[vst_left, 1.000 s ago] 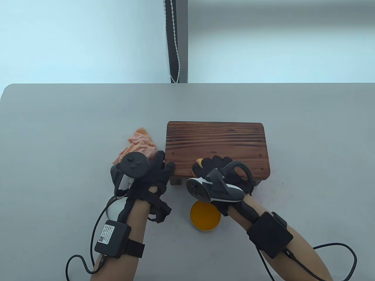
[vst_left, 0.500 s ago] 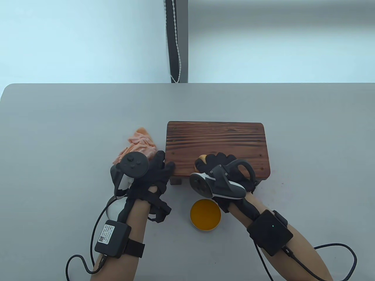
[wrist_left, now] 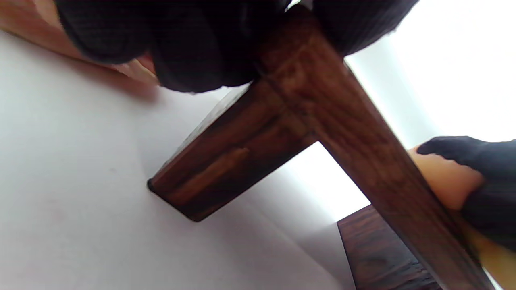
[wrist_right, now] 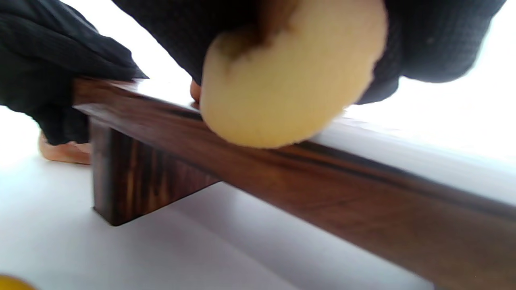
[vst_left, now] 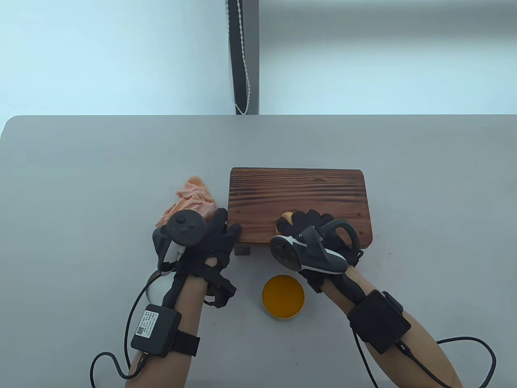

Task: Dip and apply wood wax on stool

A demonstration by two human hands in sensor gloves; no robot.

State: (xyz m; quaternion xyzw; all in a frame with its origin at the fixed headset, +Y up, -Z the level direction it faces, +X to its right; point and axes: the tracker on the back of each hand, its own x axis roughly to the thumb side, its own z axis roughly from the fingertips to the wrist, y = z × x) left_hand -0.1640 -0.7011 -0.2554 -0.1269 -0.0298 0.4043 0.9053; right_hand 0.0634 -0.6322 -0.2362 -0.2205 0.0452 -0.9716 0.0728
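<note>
A low dark wooden stool (vst_left: 299, 194) stands mid-table. My right hand (vst_left: 301, 224) holds a pale yellow sponge (wrist_right: 290, 84) and presses it on the stool's top near the front edge; in the table view only a bit of the sponge (vst_left: 287, 216) shows past the fingers. My left hand (vst_left: 220, 232) grips the stool's front left corner (wrist_left: 298, 48), thumb on top and fingers down the side. An open round tin of orange-yellow wax (vst_left: 282, 296) sits on the table just in front of the stool.
A crumpled peach cloth (vst_left: 193, 199) lies left of the stool, partly under my left hand's tracker. A round silvery lid (vst_left: 155, 287) peeks out beside my left wrist. Cables trail from both forearms. A dark post with a white cord (vst_left: 241, 56) rises behind the table.
My right hand has slid the sponge to the right along the stool's front part. The left hand, the stool and the wax tin have stayed put.
</note>
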